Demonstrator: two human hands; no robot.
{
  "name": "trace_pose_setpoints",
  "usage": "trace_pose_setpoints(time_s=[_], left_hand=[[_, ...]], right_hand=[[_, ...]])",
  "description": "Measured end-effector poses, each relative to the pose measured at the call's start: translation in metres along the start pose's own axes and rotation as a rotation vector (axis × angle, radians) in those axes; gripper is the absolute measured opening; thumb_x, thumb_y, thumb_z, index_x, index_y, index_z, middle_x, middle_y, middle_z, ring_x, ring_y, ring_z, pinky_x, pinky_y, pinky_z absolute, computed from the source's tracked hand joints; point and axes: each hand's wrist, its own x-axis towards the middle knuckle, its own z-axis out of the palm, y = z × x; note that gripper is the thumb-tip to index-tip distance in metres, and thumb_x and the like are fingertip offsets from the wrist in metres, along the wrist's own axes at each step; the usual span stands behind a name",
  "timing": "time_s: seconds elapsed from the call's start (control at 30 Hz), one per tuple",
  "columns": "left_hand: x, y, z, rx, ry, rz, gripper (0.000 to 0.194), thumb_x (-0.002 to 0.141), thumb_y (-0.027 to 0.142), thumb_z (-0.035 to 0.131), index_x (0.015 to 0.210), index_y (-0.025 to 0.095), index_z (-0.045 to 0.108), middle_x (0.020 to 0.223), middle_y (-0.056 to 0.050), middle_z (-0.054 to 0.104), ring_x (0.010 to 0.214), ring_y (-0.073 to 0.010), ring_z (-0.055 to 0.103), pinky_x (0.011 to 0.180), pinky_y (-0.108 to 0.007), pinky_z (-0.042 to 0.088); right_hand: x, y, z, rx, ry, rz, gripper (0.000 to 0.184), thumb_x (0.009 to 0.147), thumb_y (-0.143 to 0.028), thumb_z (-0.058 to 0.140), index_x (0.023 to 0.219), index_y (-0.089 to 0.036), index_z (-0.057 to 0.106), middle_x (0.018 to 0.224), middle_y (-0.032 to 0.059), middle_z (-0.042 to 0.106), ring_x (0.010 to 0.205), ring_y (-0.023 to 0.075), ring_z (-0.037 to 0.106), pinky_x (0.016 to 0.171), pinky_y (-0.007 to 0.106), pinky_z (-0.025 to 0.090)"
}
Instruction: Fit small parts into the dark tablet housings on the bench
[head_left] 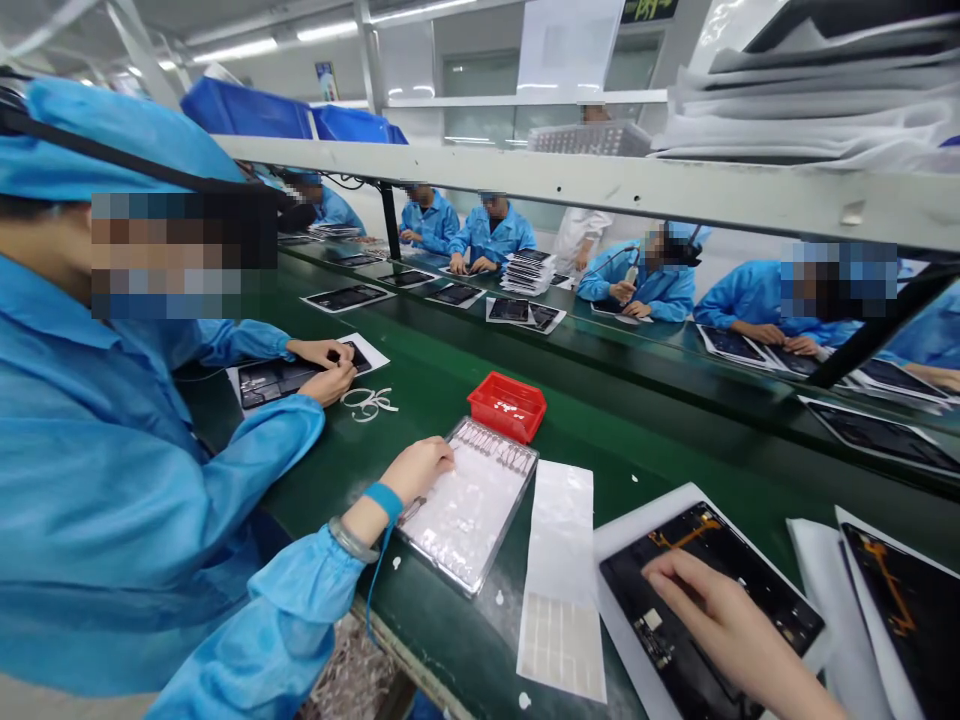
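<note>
The work in hand looks like bench assembly on a tablet back panel, a dark slab lying on a white sheet at the near right of a green workbench, with an orange flex cable and a small circuit board on its face. The right hand lies across the panel's near part, fingers straight and close together, pressing flat and gripping nothing. The left arm reaches across from the near left, its hand curled at the far edge of a clear tray of small white pieces, a blue wrist strap and a metal bangle at the wrist. Its fingers touch the tray, but whether they pinch a piece I cannot tell. The next move seems to call for a clean pick from the tray's row and careful placing clear of the flex cable. A peeled backing sheet lies right of the tray, and a red plastic bin sits beyond it. To the left, a co-worker's hands rest on another panel.
</note>
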Motion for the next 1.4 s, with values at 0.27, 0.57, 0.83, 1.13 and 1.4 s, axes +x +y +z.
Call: trace_pose_setpoints(time_s=[0.27, 0.57, 0.83, 1.13, 1.4], left_hand=[[-0.03, 0.027, 0.002, 0.006, 0.142, 0.052, 0.044, 0.086, 0.039, 0.013, 0.099, 0.016, 0.048, 0.105, -0.004, 0.05, 0.101, -0.0075, 0.042, 0.101, -0.028, 0.032], [-0.084, 0.053, 0.022, -0.312, -0.056, 0.061, 0.036, 0.087, 0.04, 0.02, 0.094, 0.019, 0.049, 0.096, 0.003, 0.054, 0.089, 0.0007, 0.046, 0.082, -0.014, 0.026], [-0.081, 0.048, 0.027, -0.482, -0.018, 0.014, 0.031, 0.086, 0.039, 0.03, 0.09, 0.02, 0.053, 0.087, 0.007, 0.056, 0.077, 0.0068, 0.045, 0.076, -0.008, 0.028], [-0.087, 0.044, 0.069, -0.359, 0.765, 0.212, 0.018, 0.079, 0.026, 0.05, 0.087, 0.023, 0.066, 0.086, 0.012, 0.063, 0.082, 0.011, 0.056, 0.081, 0.005, 0.038], [-0.089, 0.049, 0.052, -0.87, 0.236, -0.205, 0.045, 0.075, 0.05, 0.048, 0.108, 0.022, 0.06, 0.085, 0.004, 0.063, 0.074, 0.0084, 0.057, 0.071, 0.007, 0.042]], right_hand=[[0.057, -0.098, 0.048, 0.161, 0.054, -0.28, 0.033, 0.09, -0.037, 0.04, 0.116, -0.019, 0.052, 0.108, 0.0038, 0.055, 0.078, 0.0101, 0.053, 0.075, 0.027, 0.044], [0.091, -0.122, 0.088, 0.007, 0.078, -0.391, 0.022, 0.091, -0.034, 0.046, 0.092, -0.021, 0.064, 0.09, -0.0022, 0.061, 0.083, 0.0135, 0.057, 0.074, 0.028, 0.041], [0.104, -0.121, 0.1, 0.45, -0.122, -0.119, 0.029, 0.087, -0.033, 0.046, 0.078, -0.008, 0.06, 0.065, 0.0033, 0.056, 0.055, 0.0084, 0.051, 0.053, 0.02, 0.04], [0.104, -0.13, 0.106, 0.634, -0.08, -0.06, 0.029, 0.088, -0.033, 0.047, 0.08, -0.006, 0.053, 0.062, 0.0012, 0.051, 0.051, 0.0056, 0.045, 0.05, 0.018, 0.037], [0.099, -0.12, 0.11, 0.364, 0.036, -0.302, 0.027, 0.091, -0.032, 0.039, 0.084, -0.012, 0.056, 0.068, 0.0027, 0.053, 0.063, 0.0099, 0.049, 0.066, 0.023, 0.037]])
